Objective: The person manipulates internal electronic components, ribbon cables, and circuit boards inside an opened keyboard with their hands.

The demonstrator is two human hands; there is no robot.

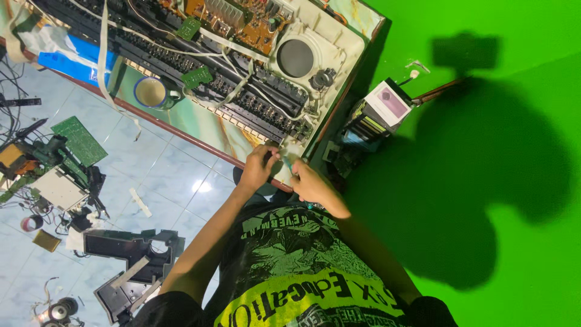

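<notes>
Nearest the camera, the left hand and right hand meet at the near corner of an opened electronic keyboard lying on the worktop. The left hand's fingers curl around something small and dark there; the right hand is closed around what looks like a slim tool, though it is too small to tell for sure. The casing is already off: key contact strips, ribbon cables, small green circuit boards, a brown main board and a round speaker lie bare. Judging from this, opening up is done and work inside goes on. A mug stands beside the keyboard. Removed black casing parts lie on the tiled floor.
</notes>
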